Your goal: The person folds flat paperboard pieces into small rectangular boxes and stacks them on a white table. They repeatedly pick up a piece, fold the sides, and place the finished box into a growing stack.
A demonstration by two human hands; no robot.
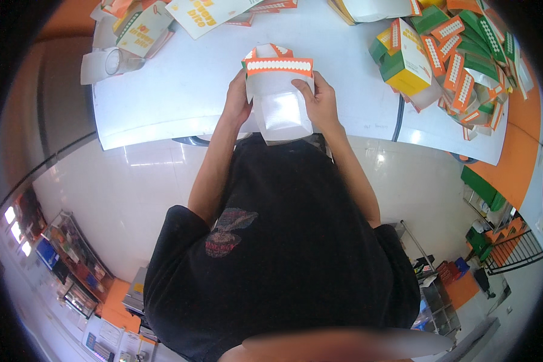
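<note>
Between my two hands I hold a partly folded food carton [277, 99], its pale inside showing and an orange band with white scallops along its far edge. The carton hangs over the near edge of the white table [175, 102], in front of my body. My left hand [239, 98] grips its left side, with the fingers mostly hidden behind the board. On the right side, my right hand [321, 102] is closed on it, thumb on the inner face and the other fingers behind.
Many green, orange and white carton pieces [464, 84] are heaped at the table's right, beside a yellow and white folded box [407, 63]. More printed cartons [142, 30] and a clear cup [114, 62] lie at the far left. A dark seam [398, 117] crosses the table's right part.
</note>
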